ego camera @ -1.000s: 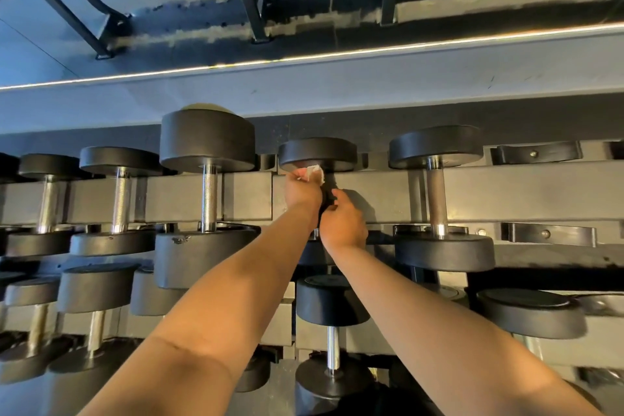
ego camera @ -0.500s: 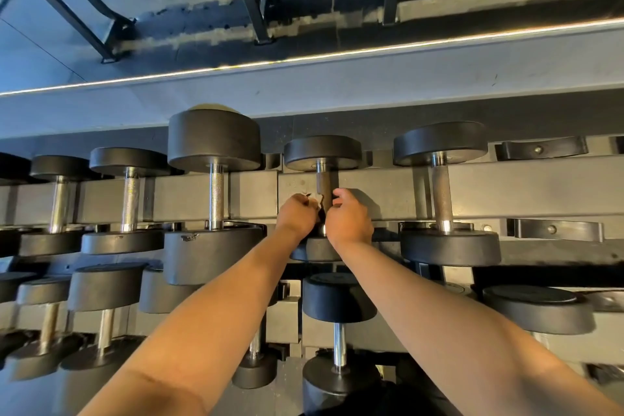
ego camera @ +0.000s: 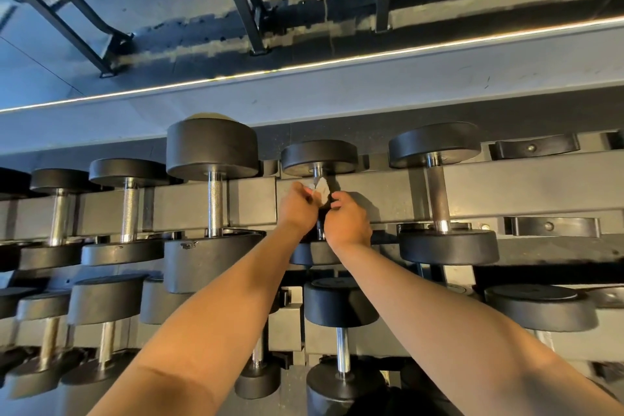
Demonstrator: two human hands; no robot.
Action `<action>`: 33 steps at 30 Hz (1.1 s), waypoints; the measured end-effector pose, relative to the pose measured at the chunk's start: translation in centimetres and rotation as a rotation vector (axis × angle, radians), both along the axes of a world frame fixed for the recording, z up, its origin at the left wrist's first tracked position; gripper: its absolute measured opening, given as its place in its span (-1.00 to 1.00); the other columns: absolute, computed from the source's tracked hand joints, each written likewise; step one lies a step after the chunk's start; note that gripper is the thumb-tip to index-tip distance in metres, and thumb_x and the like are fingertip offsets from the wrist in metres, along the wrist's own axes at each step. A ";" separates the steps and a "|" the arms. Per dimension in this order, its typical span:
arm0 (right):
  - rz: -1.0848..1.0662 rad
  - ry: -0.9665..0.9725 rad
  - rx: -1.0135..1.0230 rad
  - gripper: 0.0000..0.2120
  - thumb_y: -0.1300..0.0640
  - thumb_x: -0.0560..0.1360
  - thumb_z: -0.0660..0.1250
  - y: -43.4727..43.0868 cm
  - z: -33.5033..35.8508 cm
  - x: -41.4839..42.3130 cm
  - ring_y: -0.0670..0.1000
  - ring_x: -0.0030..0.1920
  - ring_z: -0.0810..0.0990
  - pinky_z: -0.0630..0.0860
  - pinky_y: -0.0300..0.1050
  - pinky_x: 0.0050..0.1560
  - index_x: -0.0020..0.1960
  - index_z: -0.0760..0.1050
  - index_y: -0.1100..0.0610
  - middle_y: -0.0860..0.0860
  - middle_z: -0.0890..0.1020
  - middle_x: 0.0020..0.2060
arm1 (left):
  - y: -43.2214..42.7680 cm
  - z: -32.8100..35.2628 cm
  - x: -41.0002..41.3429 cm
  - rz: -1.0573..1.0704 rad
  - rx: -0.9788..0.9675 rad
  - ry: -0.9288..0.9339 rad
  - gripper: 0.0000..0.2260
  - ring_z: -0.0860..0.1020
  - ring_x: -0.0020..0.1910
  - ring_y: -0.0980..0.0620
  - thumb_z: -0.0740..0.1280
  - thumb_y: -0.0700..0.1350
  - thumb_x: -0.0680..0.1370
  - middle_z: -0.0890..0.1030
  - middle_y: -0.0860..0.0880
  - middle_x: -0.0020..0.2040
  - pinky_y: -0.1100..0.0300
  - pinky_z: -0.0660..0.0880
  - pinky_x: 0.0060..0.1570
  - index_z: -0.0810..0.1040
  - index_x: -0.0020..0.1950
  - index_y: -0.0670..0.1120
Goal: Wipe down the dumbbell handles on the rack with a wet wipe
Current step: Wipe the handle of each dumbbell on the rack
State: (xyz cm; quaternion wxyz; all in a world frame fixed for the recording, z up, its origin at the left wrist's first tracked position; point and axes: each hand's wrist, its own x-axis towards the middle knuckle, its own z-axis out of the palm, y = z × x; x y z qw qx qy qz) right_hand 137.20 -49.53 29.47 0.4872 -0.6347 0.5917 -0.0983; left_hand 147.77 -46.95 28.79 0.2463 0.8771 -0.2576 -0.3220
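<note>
Grey wall with a lit strip is seen behind the rack (ego camera: 381, 194). Near the middle of its upper rail, the wet wipe (ego camera: 320, 188) is pinched by the left hand (ego camera: 297, 208) against a dumbbell handle (ego camera: 316, 174). The right hand (ego camera: 347, 219) is curled just beside it, seemingly gripping the same handle. The wipe should be wrapped fully round the bar and drawn along its whole length with a twist, so the knurling is reached. Both forearms are stretched forward, wrists close together.
</note>
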 end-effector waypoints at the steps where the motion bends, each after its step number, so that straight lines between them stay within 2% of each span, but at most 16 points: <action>1: 0.007 0.006 0.003 -0.64 0.16 0.63 0.15 0.0 0.1 0.1 0.14 0.18 0.58 0.53 0.08 0.16 0.37 0.47 -0.04 0.01 0.62 0.20 | 0.8 -0.2 -0.2 -0.011 0.014 0.013 -0.83 0.54 -0.11 0.01 0.29 -0.09 0.66 0.57 -0.06 -0.05 0.16 0.43 -0.17 0.41 0.19 -0.13; 4: 0.028 0.029 -0.007 -0.65 0.11 0.63 0.15 0.1 0.0 0.3 0.14 0.15 0.59 0.54 0.13 0.16 0.37 0.47 -0.07 0.01 0.63 0.19 | 2.2 -0.5 -1.0 0.011 0.021 0.053 -0.83 0.55 -0.09 0.01 0.31 -0.09 0.64 0.60 -0.09 -0.01 0.18 0.43 -0.20 0.45 0.18 -0.13; 9: 0.020 0.004 -0.018 -0.65 0.15 0.62 0.16 0.1 -0.3 0.0 0.12 0.14 0.60 0.55 0.05 0.10 0.35 0.48 -0.06 0.00 0.64 0.17 | 2.9 -0.4 -1.0 -0.012 0.040 0.051 -0.83 0.58 0.01 -0.02 0.32 -0.05 0.64 0.62 -0.04 -0.02 0.11 0.50 0.06 0.50 0.19 -0.09; 11: 0.021 -0.010 -0.022 -0.66 0.16 0.62 0.17 0.0 -0.5 -0.2 0.12 0.14 0.60 0.53 0.01 0.06 0.35 0.48 -0.04 0.01 0.64 0.16 | 2.9 -0.6 -1.0 0.027 -0.031 0.079 -0.86 0.59 0.03 -0.02 0.32 -0.07 0.64 0.64 -0.03 0.02 0.12 0.49 0.03 0.52 0.17 -0.07; 13: 0.019 -0.016 -0.033 -0.66 0.17 0.63 0.18 0.1 -0.6 -0.2 0.13 0.15 0.60 0.55 0.04 0.08 0.37 0.46 -0.01 0.02 0.63 0.16 | 2.1 -0.2 -1.0 0.152 -0.175 0.174 -0.88 0.61 0.02 0.01 0.31 -0.07 0.65 0.65 -0.02 0.03 0.17 0.51 -0.02 0.53 0.16 -0.05; 16: -0.001 -0.006 -0.070 -0.62 0.16 0.64 0.17 0.1 -0.8 0.1 0.15 0.13 0.62 0.59 0.08 0.05 0.44 0.39 -0.01 0.06 0.63 0.14 | -0.5 0.2 -0.5 0.219 -0.283 0.216 -0.87 0.60 0.00 0.10 0.28 -0.05 0.67 0.63 0.02 0.05 0.18 0.55 0.02 0.50 0.20 -0.01; 18: -0.007 -0.011 -0.071 -0.60 0.15 0.64 0.17 0.1 -0.9 0.2 0.16 0.12 0.62 0.61 0.12 0.06 0.46 0.36 -0.02 0.06 0.63 0.14 | -1.9 0.4 -0.4 0.215 -0.245 0.136 -0.84 0.58 -0.11 0.08 0.21 -0.05 0.69 0.63 -0.04 0.00 0.22 0.52 -0.12 0.51 0.17 -0.08; 20: -0.012 -0.019 -0.064 -0.57 0.18 0.63 0.17 0.0 -1.1 0.2 0.14 0.13 0.61 0.61 0.13 0.07 0.47 0.34 -0.03 0.03 0.63 0.15 | -2.0 0.0 -0.3 0.190 -0.218 0.058 -0.85 0.56 -0.12 0.05 0.16 -0.09 0.70 0.60 -0.05 -0.04 0.24 0.49 -0.17 0.50 0.15 -0.09; 24: -0.003 -0.015 -0.057 -0.55 0.20 0.62 0.17 -0.1 -1.3 0.0 0.09 0.16 0.59 0.56 0.07 0.09 0.50 0.32 -0.02 -0.02 0.61 0.19 | -0.3 -0.8 0.0 0.130 -0.096 0.068 -0.82 0.61 -0.03 -0.05 0.22 -0.17 0.66 0.65 -0.09 0.02 0.06 0.56 -0.01 0.53 0.22 -0.11; 26: 0.018 -0.006 -0.039 -0.53 0.19 0.62 0.17 -0.2 -1.2 0.0 0.09 0.18 0.58 0.55 0.08 0.12 0.51 0.30 -0.03 -0.03 0.60 0.22 | 0.7 -1.2 0.2 0.061 0.002 0.068 -0.80 0.62 -0.04 -0.06 0.23 -0.22 0.63 0.67 -0.08 -0.01 0.11 0.54 -0.06 0.60 0.16 -0.08; 29: 0.024 -0.001 -0.034 -0.53 0.20 0.62 0.17 -0.3 -1.2 0.0 0.08 0.20 0.58 0.55 0.10 0.14 0.51 0.30 -0.03 -0.02 0.59 0.24 | 1.5 -1.2 0.4 -0.145 0.220 0.044 -0.81 0.60 0.00 -0.09 0.23 -0.22 0.62 0.64 -0.08 -0.02 0.15 0.47 -0.02 0.63 0.07 -0.10; 31: 0.024 -0.001 -0.039 -0.55 0.20 0.63 0.17 -0.3 -1.2 0.0 0.08 0.21 0.58 0.55 0.07 0.14 0.50 0.32 -0.01 -0.02 0.59 0.26 | 1.4 -0.6 0.1 -0.265 0.357 0.071 -0.80 0.59 0.05 -0.13 0.20 -0.19 0.64 0.65 -0.17 0.08 0.18 0.41 -0.03 0.62 0.07 -0.14; 33: 0.024 -0.006 -0.035 -0.57 0.20 0.63 0.17 -0.4 -1.3 -0.1 0.08 0.22 0.57 0.52 0.03 0.12 0.48 0.35 0.00 -0.01 0.59 0.26 | 1.2 0.2 -0.1 -0.311 0.420 0.088 -0.74 0.57 0.17 -0.15 0.15 -0.17 0.68 0.62 -0.20 0.22 0.20 0.38 0.02 0.60 0.20 -0.21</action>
